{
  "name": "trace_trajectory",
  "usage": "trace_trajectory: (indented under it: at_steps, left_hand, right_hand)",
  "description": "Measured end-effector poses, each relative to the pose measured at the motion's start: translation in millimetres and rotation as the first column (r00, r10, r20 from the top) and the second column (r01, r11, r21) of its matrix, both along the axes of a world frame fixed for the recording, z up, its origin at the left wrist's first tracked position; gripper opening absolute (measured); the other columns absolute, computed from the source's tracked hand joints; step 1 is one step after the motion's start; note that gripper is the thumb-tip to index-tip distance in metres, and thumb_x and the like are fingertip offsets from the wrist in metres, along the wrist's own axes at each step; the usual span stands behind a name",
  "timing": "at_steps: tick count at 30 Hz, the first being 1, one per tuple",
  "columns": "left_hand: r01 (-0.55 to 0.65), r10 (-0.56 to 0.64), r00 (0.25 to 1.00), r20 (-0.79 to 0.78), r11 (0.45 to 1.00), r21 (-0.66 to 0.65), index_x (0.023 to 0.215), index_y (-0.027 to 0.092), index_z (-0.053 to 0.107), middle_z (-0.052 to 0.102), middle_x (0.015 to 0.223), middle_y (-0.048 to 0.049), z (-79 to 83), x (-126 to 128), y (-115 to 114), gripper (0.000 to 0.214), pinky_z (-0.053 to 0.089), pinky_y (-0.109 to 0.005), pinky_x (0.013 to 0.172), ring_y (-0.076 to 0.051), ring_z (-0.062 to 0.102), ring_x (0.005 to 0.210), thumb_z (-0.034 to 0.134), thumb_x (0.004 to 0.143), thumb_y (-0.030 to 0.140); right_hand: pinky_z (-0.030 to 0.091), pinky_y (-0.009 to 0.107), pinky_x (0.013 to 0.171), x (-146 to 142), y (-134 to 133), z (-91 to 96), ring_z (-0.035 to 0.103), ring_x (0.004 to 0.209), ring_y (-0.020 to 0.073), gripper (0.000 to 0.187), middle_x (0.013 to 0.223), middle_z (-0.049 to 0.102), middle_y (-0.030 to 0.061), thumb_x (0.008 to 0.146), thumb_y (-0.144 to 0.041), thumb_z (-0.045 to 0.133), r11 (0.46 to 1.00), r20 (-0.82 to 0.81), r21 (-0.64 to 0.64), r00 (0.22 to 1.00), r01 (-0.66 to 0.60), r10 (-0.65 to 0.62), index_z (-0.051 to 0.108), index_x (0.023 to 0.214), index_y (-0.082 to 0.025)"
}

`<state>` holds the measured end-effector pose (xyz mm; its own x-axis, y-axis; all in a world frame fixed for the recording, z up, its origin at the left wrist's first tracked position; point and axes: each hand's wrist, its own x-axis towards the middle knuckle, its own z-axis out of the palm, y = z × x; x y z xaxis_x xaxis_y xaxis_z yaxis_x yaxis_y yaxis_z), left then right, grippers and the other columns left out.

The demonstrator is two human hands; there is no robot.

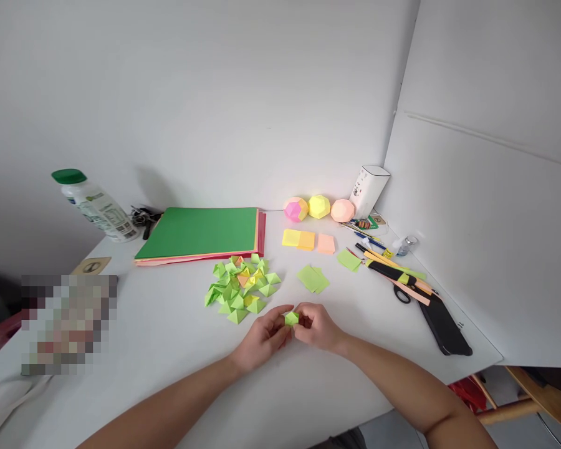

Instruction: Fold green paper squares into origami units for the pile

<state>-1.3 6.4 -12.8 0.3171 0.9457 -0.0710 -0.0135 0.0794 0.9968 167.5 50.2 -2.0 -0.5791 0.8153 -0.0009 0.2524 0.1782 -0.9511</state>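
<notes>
A small folded piece of green paper [292, 318] is pinched between my two hands, low over the white table. My left hand [262, 335] grips its left side and my right hand [318, 327] its right side; the fingers partly cover its edges. To the left of the hands lies a heap of folded paper pieces [237, 300], mostly green with some yellow and orange ones. Just beyond my hands are flat green paper squares [312, 279], and another green sheet [349, 260] rests further right.
Behind stand three faceted paper balls [319, 206], with yellow-orange sticky notes [298, 239] before them. A stack of coloured paper [201, 232] and a green-capped bottle [96, 206] are left. Scissors [402, 294], a black phone [445, 327] and pens [371, 239] lie right, near the side wall.
</notes>
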Motion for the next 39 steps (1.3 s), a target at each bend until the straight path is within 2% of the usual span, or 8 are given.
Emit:
trace_trajectory:
  at_steps: [10, 30, 39]
  left_hand:
    - [-0.015, 0.019, 0.998, 0.059, 0.997, -0.071, 0.116, 0.016, 0.046, 0.048, 0.062, 0.0038, 4.4, -0.4, 0.3, 0.039, 0.039, -0.025, 0.054, -0.011, 0.045, 0.054, 0.051, 0.082, 0.035]
    - [0.000, 0.003, 0.999, 0.045, 0.998, -0.056, 0.107, 0.015, 0.052, 0.053, 0.064, 0.0005, 5.5, -1.7, 0.7, 0.032, 0.039, -0.024, 0.054, -0.010, 0.046, 0.055, 0.051, 0.083, 0.036]
    - [-0.045, 0.058, 0.993, 0.103, 0.992, -0.117, 0.104, 0.016, 0.051, 0.052, 0.060, 0.0032, 6.2, -0.1, 1.1, 0.037, 0.037, -0.023, 0.049, -0.009, 0.045, 0.049, 0.056, 0.079, 0.042]
  right_hand:
    - [0.030, 0.019, 0.047, 4.2, 5.1, 1.5, 0.038, 0.054, 0.0076, 0.004, 0.060, 0.044, -0.0039, 0.067, -0.011, 0.050, 0.995, 0.001, -0.093, 1.000, -0.021, 0.021, 0.049, 0.066, -0.015]
    - [0.032, 0.020, 0.048, 4.6, 4.5, 0.7, 0.039, 0.054, 0.0078, 0.009, 0.062, 0.045, -0.0026, 0.065, -0.008, 0.050, 1.000, -0.039, -0.020, 0.999, -0.004, 0.003, 0.047, 0.059, -0.015]
    - [0.028, 0.019, 0.045, 4.5, 2.0, 2.9, 0.035, 0.050, 0.0068, 0.008, 0.057, 0.040, -0.0047, 0.064, -0.011, 0.050, 0.998, -0.001, -0.068, 1.000, 0.007, -0.007, 0.045, 0.062, -0.016]
